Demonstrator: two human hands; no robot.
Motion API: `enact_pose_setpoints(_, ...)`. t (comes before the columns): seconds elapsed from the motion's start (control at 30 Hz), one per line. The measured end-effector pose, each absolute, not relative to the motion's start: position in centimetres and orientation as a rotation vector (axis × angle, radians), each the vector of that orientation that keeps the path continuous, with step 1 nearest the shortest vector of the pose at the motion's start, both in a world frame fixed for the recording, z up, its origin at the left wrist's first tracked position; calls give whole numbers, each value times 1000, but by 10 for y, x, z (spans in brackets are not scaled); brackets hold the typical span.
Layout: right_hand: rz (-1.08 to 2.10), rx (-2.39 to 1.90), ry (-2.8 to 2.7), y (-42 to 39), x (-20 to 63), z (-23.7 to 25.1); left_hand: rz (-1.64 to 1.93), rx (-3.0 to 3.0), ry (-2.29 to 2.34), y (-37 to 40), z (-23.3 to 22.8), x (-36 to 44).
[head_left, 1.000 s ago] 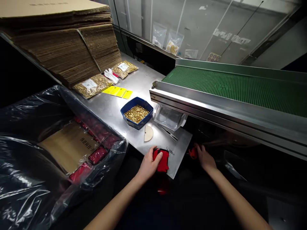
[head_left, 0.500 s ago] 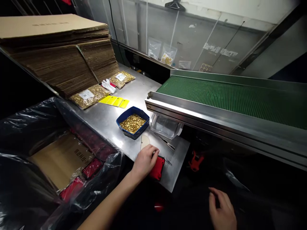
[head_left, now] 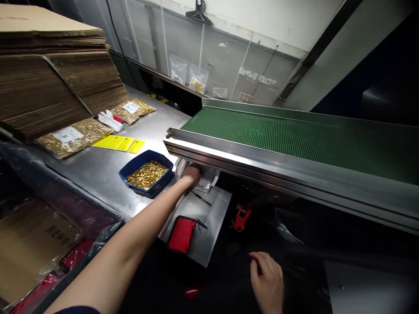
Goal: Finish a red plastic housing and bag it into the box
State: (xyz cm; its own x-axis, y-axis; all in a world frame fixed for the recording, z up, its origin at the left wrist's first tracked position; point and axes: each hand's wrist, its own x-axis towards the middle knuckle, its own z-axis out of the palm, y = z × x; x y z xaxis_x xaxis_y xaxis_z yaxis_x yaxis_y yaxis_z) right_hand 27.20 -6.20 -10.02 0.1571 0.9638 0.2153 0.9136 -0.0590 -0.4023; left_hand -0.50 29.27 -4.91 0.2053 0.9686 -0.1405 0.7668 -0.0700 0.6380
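Note:
My left hand (head_left: 191, 174) reaches forward under the edge of the green conveyor (head_left: 294, 135) and touches a stack of clear plastic bags (head_left: 204, 179); its fingers are partly hidden, so a grip cannot be judged. A red pouch (head_left: 182, 233) lies flat on the steel table (head_left: 98, 168) near the front edge, apart from both hands. My right hand (head_left: 267, 279) hovers low over the dark area at the bottom, fingers apart, holding nothing. A blue tray of small gold parts (head_left: 146, 174) sits just left of my left forearm.
A tall stack of flat cardboard (head_left: 49, 83) fills the left. Bags of gold parts (head_left: 70, 137), yellow cards (head_left: 119, 143) and white gloves (head_left: 109, 120) lie on the table. A red clip (head_left: 240, 218) sits in the dark gap. A plastic-lined box with red pouches (head_left: 29, 244) is at lower left.
My left hand let go of the red pouch and reached forward to the clear bags under the conveyor. The right hand drew back from the red clip. The view swung right.

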Motion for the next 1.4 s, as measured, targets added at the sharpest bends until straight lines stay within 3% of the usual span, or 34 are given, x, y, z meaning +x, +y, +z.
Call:
enact_pose_setpoints(0.4, 338, -2002, -1592, -45, 257, -83, 551, 1484, 1487, 279, -36, -16)
enact_pose_setpoints(0.63, 814, -1743, -1320, 15, 174, -17, 662, 1124, 1098, 188, -1, -26)
enact_pose_setpoints(0.8, 908, -1663, -1495, 60, 130, 19, 734, 1017, 918, 126, 15, -28)
enact_pose_setpoints(1.13, 1571, -1429, -1180, 3, 145, 14, 651, 1185, 801, 30, 26, -25)
enact_pose_setpoints(1.2, 1445, -1595, -1294, -14, 155, 10, 653, 1277, 881, 23, 21, -24)
enact_pose_setpoints(1.3, 989, -1974, -1458, -35, 168, 7, 690, 1415, 1010, 21, 14, -24)
enact_pose_setpoints(1.4, 703, -2058, -1538, -47, 170, 9, 716, 1516, 1067, 19, 9, -17)
